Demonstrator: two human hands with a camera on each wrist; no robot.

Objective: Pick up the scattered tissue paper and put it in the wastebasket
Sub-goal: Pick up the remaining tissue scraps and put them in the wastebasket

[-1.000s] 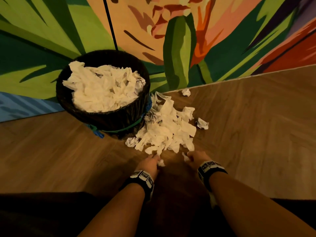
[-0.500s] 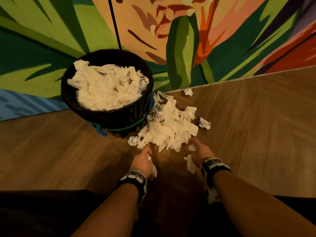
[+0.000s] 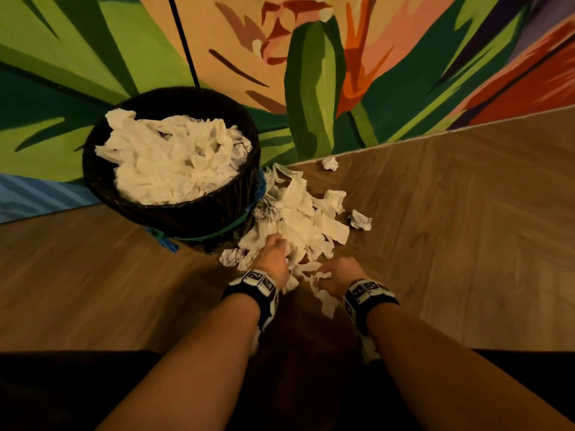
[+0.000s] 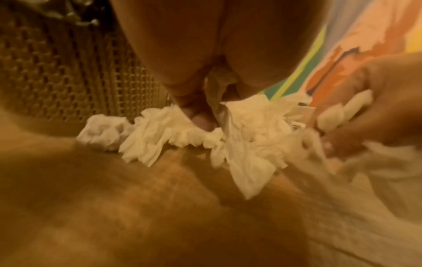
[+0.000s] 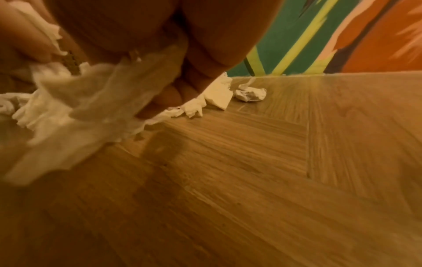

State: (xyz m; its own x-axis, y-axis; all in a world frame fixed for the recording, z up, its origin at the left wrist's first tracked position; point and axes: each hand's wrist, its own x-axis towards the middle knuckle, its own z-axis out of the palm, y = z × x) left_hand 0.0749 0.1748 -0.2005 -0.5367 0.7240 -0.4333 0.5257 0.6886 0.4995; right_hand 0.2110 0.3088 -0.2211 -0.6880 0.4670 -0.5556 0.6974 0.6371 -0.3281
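A painted wall (image 3: 311, 73) of broad green leaves and an orange flower fills the back of the scene and meets a wooden floor (image 3: 466, 228) laid in herringbone boards. Against the foot of the wall, toward the floor's far left, stands a dark woven wastebasket (image 3: 174, 216), heaped to its rim with white tissue, with a green and blue band around its lower part. Just beside the wastebasket on its right lies a pile of scattered tissue paper (image 3: 306, 219), spreading from the foot of the wall toward the person. Both bare forearms reach into the near edge of that pile, each wearing a black-and-white patterned wristband (image 3: 253, 283). The left hand (image 3: 273, 258) is down on the near-left part of the pile with its fingers curled around a bunch of tissue, and in the left wrist view its fingertips (image 4: 202, 121) press into the white sheets close to the basket's woven side. The right hand (image 3: 334, 275) sits at the pile's near-right edge and also grips tissue, a torn sheet trailing from it toward the wrist; the right wrist view shows its fingers (image 5: 169, 97) bent around that sheet. Three crumpled paper balls lie apart from the pile: one (image 3: 360, 219) on its right, one (image 3: 330, 163) near the foot of the wall, and one (image 3: 231, 256) at the base of the wastebasket.
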